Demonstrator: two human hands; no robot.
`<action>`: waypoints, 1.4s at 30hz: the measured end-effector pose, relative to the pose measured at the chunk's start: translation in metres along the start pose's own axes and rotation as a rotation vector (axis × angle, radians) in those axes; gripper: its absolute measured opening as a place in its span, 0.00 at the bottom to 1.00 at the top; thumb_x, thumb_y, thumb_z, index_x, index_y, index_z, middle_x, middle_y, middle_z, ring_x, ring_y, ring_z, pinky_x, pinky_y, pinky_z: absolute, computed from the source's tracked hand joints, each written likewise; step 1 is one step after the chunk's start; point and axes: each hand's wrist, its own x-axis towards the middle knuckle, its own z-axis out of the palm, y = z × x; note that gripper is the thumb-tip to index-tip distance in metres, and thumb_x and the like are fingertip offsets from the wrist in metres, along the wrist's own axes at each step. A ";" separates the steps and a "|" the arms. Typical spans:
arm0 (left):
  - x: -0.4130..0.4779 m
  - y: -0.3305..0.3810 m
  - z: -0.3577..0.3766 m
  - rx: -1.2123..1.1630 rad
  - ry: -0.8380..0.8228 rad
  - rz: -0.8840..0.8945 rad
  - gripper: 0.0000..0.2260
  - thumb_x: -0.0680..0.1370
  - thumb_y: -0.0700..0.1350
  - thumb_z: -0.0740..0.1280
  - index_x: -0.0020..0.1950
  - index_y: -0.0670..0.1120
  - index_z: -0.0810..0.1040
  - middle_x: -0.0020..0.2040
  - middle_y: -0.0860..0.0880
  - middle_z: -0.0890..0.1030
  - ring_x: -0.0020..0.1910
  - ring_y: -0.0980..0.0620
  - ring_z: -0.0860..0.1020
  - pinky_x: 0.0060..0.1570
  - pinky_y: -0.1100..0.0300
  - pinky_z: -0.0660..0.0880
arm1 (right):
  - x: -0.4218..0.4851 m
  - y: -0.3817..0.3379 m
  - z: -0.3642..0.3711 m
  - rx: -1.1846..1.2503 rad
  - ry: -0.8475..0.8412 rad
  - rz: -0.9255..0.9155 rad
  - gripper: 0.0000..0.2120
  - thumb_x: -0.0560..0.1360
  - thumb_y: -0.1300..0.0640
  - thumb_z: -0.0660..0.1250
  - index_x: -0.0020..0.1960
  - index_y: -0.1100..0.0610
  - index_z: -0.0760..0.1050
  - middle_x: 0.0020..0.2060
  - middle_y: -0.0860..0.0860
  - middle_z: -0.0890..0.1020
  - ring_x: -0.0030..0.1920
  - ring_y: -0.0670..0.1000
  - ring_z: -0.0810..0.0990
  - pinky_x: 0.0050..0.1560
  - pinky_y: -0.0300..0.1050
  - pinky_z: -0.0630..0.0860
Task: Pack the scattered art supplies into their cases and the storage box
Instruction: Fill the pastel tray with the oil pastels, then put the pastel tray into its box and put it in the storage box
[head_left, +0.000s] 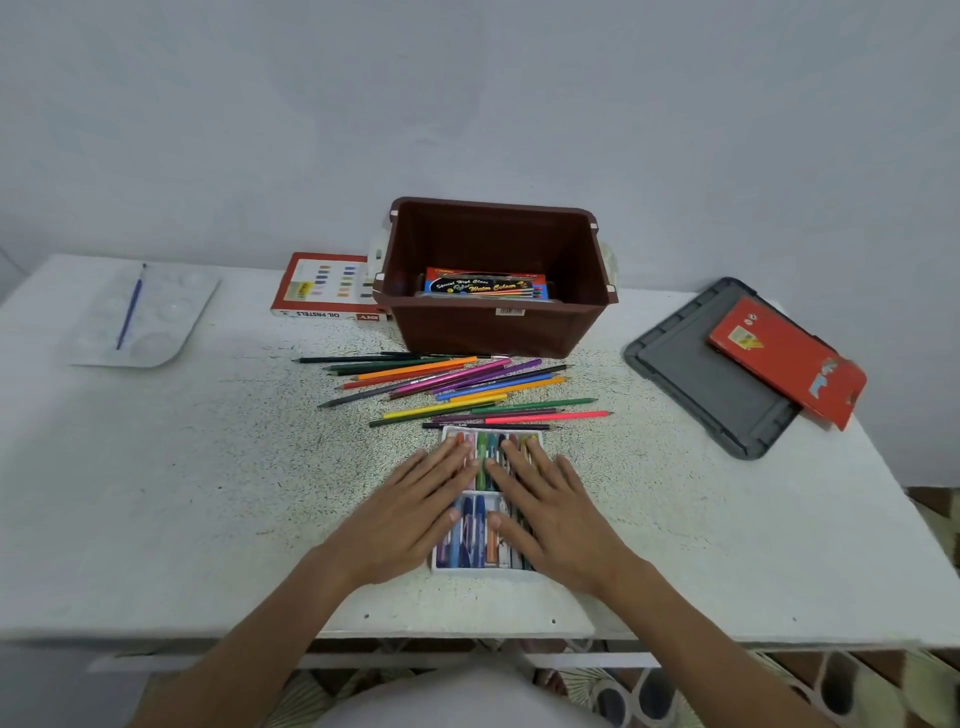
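While flat on the pastel-filled tray (483, 569), left hand (410, 512), right hand (560, 514), fingers (521, 457) straight; watercolour pack (485, 285) inside brown box (493, 332).

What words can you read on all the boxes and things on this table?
"OIL PASTELS": upside down on the side of the red and white box.
"DIY": also upside down on that side, probably.
"Special High Class": on the pack inside the brown storage box.
"Water Colours": same pack, last letters unclear.
Too small or blurred to read: the sticker on the storage box front, the orange carton on the grey lid, and the pencils.
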 end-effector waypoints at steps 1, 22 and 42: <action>-0.002 -0.002 0.000 -0.026 0.026 -0.024 0.24 0.86 0.54 0.44 0.80 0.50 0.41 0.80 0.52 0.39 0.79 0.53 0.39 0.76 0.51 0.44 | 0.002 -0.002 -0.002 0.022 0.005 0.010 0.30 0.81 0.34 0.38 0.80 0.43 0.41 0.79 0.43 0.38 0.78 0.48 0.32 0.78 0.56 0.37; -0.014 -0.196 -0.082 -0.330 0.473 -0.586 0.18 0.82 0.41 0.62 0.72 0.49 0.70 0.75 0.48 0.66 0.74 0.50 0.64 0.71 0.53 0.63 | 0.213 -0.123 -0.056 0.756 0.108 0.172 0.28 0.82 0.41 0.56 0.78 0.54 0.61 0.74 0.48 0.67 0.73 0.48 0.66 0.73 0.50 0.64; 0.048 -0.285 -0.121 -0.644 0.407 -0.812 0.17 0.82 0.45 0.61 0.71 0.45 0.70 0.64 0.45 0.79 0.58 0.46 0.79 0.56 0.54 0.74 | 0.332 -0.144 -0.058 1.035 0.410 0.806 0.22 0.80 0.53 0.63 0.72 0.54 0.66 0.50 0.46 0.80 0.51 0.52 0.80 0.60 0.54 0.76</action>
